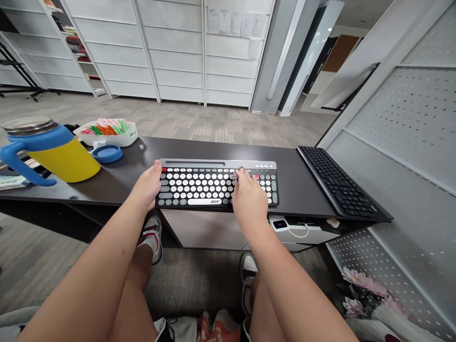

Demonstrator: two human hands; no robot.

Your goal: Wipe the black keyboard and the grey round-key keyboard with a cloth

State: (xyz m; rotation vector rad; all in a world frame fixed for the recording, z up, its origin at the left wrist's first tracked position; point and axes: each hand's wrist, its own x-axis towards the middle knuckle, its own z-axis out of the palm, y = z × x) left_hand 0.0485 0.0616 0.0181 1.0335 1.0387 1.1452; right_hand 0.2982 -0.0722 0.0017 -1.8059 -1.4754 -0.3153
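Note:
A grey and black keyboard [199, 182] with round white and grey keys and the word "acer" lies on the dark desk in front of me. My left hand [147, 186] grips its left end, with the thumb at the upper left corner. Over the right part of the keys is my right hand [250, 195], its fingers closed on a small crumpled patterned cloth [239, 172]. Only a bit of this cloth shows at the fingertips, touching the upper keys. The palm hides some keys beneath it.
On the left stand a yellow and blue mug [66, 154], a blue lid [107, 153] and a white basket [123, 137] of colourful items. A black keyboard [337, 180] lies at the right by a perforated panel [420, 123]. A white device [280, 223] with a cable sits below the desk edge.

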